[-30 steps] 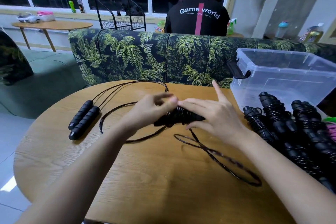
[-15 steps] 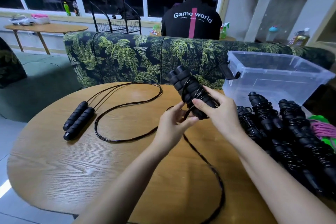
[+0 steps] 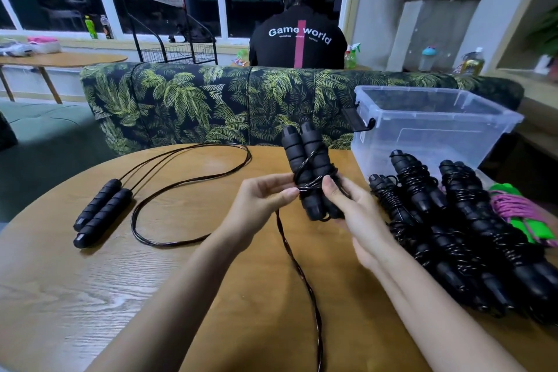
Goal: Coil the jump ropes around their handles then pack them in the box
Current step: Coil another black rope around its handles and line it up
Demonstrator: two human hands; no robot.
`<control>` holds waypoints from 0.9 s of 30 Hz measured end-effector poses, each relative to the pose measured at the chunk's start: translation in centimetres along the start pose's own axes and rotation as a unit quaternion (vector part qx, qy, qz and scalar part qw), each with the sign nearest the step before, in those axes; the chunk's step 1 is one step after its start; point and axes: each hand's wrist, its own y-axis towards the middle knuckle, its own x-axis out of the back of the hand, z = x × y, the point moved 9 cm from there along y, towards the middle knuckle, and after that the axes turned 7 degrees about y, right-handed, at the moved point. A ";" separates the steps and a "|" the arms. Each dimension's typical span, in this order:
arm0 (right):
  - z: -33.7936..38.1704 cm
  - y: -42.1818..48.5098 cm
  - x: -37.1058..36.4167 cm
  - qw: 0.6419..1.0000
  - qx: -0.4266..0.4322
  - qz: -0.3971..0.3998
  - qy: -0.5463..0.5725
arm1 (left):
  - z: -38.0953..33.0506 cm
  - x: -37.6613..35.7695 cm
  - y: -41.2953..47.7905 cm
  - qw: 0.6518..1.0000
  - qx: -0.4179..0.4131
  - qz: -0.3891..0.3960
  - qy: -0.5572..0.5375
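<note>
1. One loose rope (image 3: 102, 211) lies at the left of the round table (image 3: 75, 296). Its two black handles lie side by side and touching, and its uncoiled line sweeps in a wide loop toward the far edge.
2. The left hand (image 3: 259, 205) is raised over the table's middle. Thumb and fingertips pinch the cord (image 3: 302, 275) where it meets the wraps on the handles. Below the pinch, the cord hangs down to the tabletop and runs toward the near edge.
3. One held rope (image 3: 305, 157) stands nearly upright between the hands. Its two black handles are pressed together, with a few turns of cord crossing their middle.
4. The right hand (image 3: 359, 220) clasps the lower half of that pair, fingers behind and thumb laid across the front. The two hands are close together on the same bundle, thumbs almost meeting.
5. One clear box (image 3: 422, 133) stands open-topped at the table's far right, a black latch on its left end.
6. A pile (image 3: 471, 235) of coiled black ropes lies in front of the box. Three bundle tops show plainly; how many lie lower down I cannot tell.
7. One green rope (image 3: 525, 220) with pink cord lies against the pile's right side.
</note>
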 end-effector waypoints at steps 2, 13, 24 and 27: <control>-0.8 0.3 0.5 1.000 0.002 -0.016 -0.027 | 0.9 -0.1 0.4 1.000 0.013 -0.016 0.007; -2.5 2.1 1.6 0.968 0.113 -0.006 -0.224 | 2.6 -0.7 3.9 0.992 -0.010 -0.082 0.099; -5.5 2.4 2.5 0.946 0.124 -0.082 -0.287 | 4.9 -2.4 3.4 0.982 -0.118 -0.030 0.146; -6.3 2.4 2.3 0.968 0.109 -0.060 -0.218 | 5.7 -1.9 3.3 0.990 -0.090 -0.025 0.105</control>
